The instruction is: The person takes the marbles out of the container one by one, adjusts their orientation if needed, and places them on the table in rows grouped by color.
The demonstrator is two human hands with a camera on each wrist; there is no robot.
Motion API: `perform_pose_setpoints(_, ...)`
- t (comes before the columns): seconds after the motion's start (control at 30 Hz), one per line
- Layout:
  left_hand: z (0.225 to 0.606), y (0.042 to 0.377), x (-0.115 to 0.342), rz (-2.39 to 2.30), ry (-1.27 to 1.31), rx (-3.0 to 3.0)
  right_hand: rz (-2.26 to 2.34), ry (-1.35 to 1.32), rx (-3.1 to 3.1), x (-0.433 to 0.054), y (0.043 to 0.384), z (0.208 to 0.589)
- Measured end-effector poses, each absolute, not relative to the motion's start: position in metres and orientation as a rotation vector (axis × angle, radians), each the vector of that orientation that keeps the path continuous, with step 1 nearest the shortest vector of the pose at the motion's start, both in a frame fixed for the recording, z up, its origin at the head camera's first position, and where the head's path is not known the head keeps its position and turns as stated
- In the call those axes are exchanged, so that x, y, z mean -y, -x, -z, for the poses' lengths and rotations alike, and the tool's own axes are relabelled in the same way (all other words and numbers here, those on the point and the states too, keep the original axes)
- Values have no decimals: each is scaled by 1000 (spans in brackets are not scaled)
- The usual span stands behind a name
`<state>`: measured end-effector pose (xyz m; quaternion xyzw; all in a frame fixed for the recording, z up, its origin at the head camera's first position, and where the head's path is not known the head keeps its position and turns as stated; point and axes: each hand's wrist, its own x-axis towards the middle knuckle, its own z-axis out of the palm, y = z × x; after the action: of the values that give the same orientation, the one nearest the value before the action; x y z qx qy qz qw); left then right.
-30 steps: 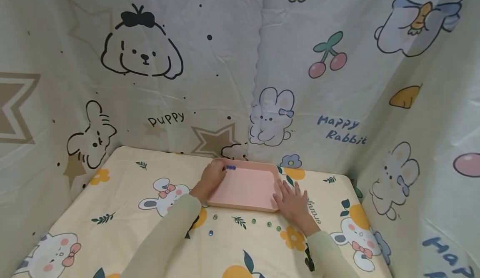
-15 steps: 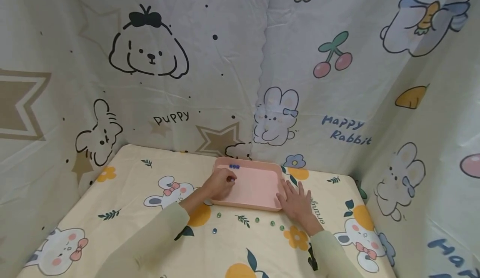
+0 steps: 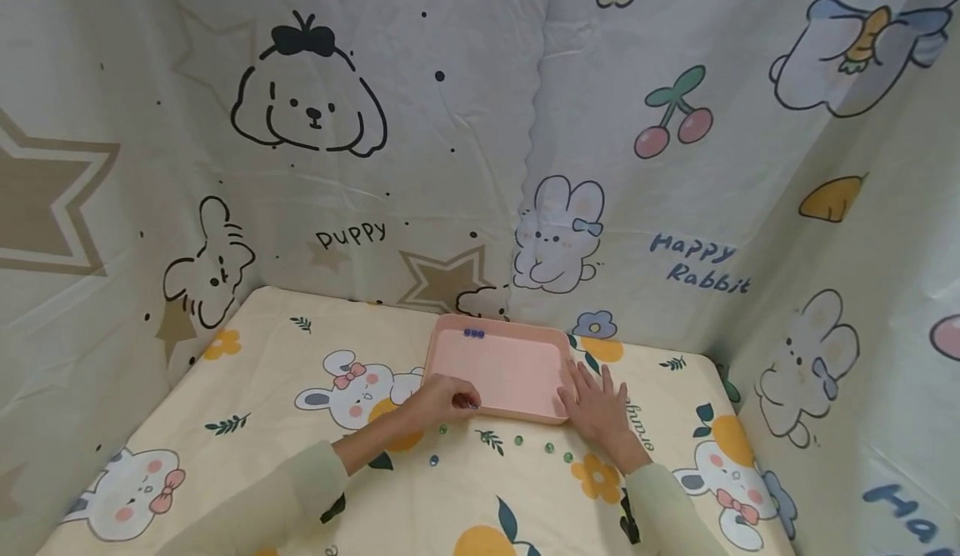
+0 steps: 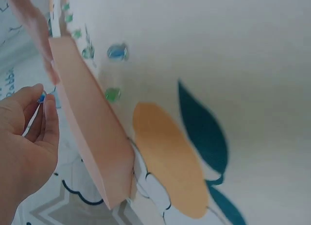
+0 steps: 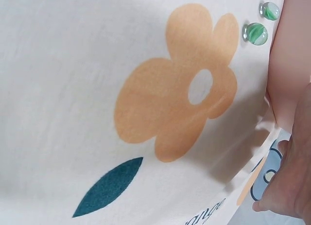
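Observation:
A pink tray (image 3: 517,373) lies on the patterned cloth. My left hand (image 3: 442,402) is over its near left edge. Between thumb and fingertips it pinches a blue marble (image 4: 42,97). Three dark blue marbles (image 3: 474,333) sit in a row in the tray's back left corner. My right hand (image 3: 600,410) rests against the tray's right side, fingers spread and fairly straight. On the cloth in front of the tray lie a loose blue marble (image 3: 434,460) and several green marbles (image 3: 550,448). Close by the tray wall, the left wrist view has one green marble (image 4: 112,94).
The cream cloth (image 3: 405,506) with rabbit and orange prints covers the table. Printed curtains (image 3: 420,164) hang behind it and along both sides. The tray stands close to the back curtain.
My left hand has moved from the tray's back left corner toward its near edge, uncovering the row of dark blue marbles. The right hand stays at the tray's side. The head view has shifted slightly.

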<state>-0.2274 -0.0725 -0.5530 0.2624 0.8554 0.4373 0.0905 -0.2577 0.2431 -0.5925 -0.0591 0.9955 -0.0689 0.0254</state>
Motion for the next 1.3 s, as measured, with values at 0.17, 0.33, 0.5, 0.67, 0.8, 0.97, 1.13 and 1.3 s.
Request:
perform_pose_setpoints(0.17, 560, 212, 75, -1255, -840, -2496, 227, 182, -3065, -243, 259, 593)
perform_pose_setpoints(0.33, 566, 199, 75, -1152, -890, -2487, 226, 187, -3077, -244, 259, 592)
perform_pose_setpoints(0.5, 569, 190, 75, -1022, -941, -2483, 208, 182, -3080, -245, 258, 593)
perform_pose_setpoints(0.67, 575, 189, 74, -915, -1002, -2502, 221, 186, -3082, -244, 258, 593)
perform_pose_setpoints(0.8, 580, 190, 73, -830, -1045, -2524, 229, 179, -3064, -245, 259, 593)
perform_pose_setpoints(0.97, 584, 191, 71, -762, -1079, -2527, 231, 173, -3063, -244, 259, 592)
perform_pose_setpoints(1.13, 585, 191, 71, -735, -1124, -2534, 215, 172, -3067, -244, 259, 593)
perform_pose_setpoints(1.3, 585, 190, 71, -721, -1128, -2549, 215, 179, -3064, -245, 259, 593)
